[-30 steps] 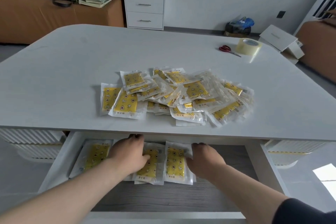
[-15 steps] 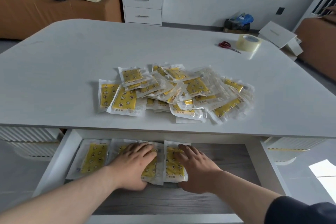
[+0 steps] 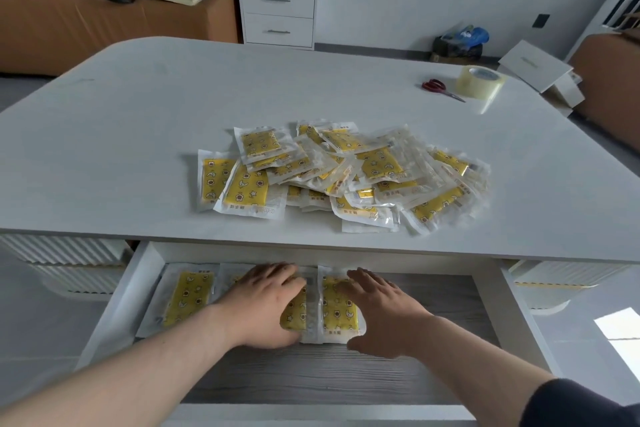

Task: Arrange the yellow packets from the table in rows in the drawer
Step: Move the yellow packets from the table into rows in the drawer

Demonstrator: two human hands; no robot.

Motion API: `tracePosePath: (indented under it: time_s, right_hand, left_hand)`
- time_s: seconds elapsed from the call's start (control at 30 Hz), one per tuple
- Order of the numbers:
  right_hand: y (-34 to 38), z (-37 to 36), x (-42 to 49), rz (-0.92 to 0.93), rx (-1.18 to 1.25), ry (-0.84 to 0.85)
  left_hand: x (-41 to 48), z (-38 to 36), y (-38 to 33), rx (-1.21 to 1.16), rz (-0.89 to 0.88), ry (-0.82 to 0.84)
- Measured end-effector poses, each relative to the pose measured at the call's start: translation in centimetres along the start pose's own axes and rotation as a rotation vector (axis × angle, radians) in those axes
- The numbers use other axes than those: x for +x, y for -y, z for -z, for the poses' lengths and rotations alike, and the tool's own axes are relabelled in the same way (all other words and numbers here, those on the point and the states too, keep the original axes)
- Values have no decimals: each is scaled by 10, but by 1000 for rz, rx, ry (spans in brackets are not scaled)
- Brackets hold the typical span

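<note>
A heap of yellow packets [image 3: 346, 177] in clear wrappers lies on the white table [image 3: 138, 135]. Below its front edge the drawer [image 3: 114, 315] stands pulled out, with a grey wood-grain floor. Three packets lie side by side along its back left. The left packet [image 3: 187, 298] is uncovered. My left hand [image 3: 263, 305] rests flat, fingers spread, on the middle packet [image 3: 296, 315]. My right hand [image 3: 384, 312] lies flat with fingers apart over the right edge of the third packet [image 3: 337, 305]. Neither hand grips anything.
Red-handled scissors [image 3: 438, 87] and a roll of clear tape [image 3: 479, 81] sit at the table's far right. The drawer floor [image 3: 450, 305] right of the packets and in front of them is bare. A white cabinet [image 3: 278, 9] stands behind the table.
Both hands slid from the drawer's back edge toward me and flattened on the packets, which now lie squarer in a row. The view tilted down slightly.
</note>
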State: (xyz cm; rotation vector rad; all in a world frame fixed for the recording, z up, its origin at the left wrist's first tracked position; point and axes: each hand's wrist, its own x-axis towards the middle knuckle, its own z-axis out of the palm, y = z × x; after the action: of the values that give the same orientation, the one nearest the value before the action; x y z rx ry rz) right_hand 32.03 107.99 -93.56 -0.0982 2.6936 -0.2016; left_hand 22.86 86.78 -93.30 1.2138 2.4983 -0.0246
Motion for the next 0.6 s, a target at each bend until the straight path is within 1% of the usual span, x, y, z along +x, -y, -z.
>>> tracePosePath:
  time_s: [0.1,0.2,0.27,0.4,0.5,0.6]
  right_hand:
    - [7,18,-12,-52,100,-17]
    - [18,40,-31,-127,207,-7]
    - [26,60,-44,-128,283,-31]
    - [47,111,-69,-116,442,-139]
    - [55,144,-86,-86,465,-204]
    - [49,157,-96,-45,612,-334]
  left_hand:
    - [-11,19,-6,-107,3,-41]
    - [-26,41,-11,-217,25,-47]
    - [-39,59,-14,-300,55,-79]
    - [-67,85,-23,-586,83,-233]
    - [-80,95,-29,-704,74,-298]
    - [-80,105,-31,-790,71,-351]
